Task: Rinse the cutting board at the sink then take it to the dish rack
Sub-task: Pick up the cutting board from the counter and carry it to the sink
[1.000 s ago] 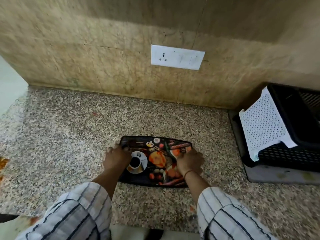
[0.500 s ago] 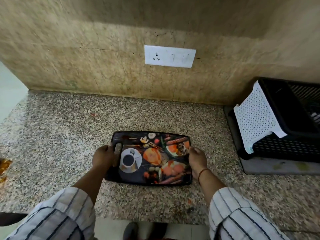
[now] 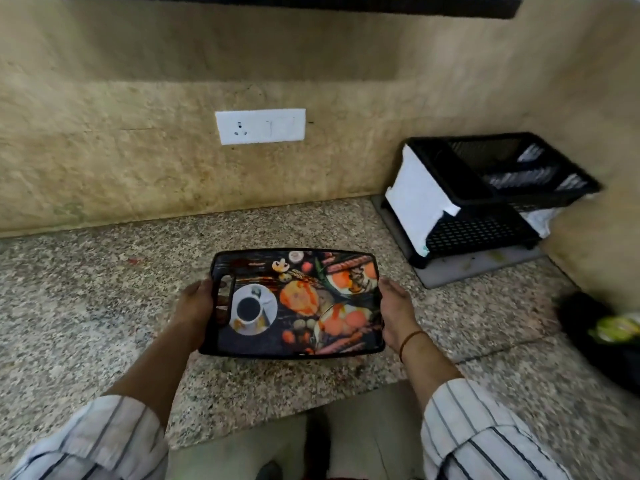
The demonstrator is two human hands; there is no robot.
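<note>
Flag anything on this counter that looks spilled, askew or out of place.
Small reddish smears mark the granite counter left of the cutting board, around. Greenish bits litter the grey mat under the dish rack. Nothing else stands out.

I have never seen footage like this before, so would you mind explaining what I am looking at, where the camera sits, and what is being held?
There is no machine here: a person is working with two bare hands, and the single wide-angle camera is worn on their head, looking forward and down. That is why you see striped sleeves and forearms reaching in from the bottom.

The left hand and right hand grip the short ends of a dark cutting board printed with food and a coffee cup. It is held roughly level above the speckled stone counter.

To the right, by the wall, stands a black dish rack with a white panel on its side, sitting on a grey mat. On the wall behind is a white socket plate. No sink shows in this picture.
</note>
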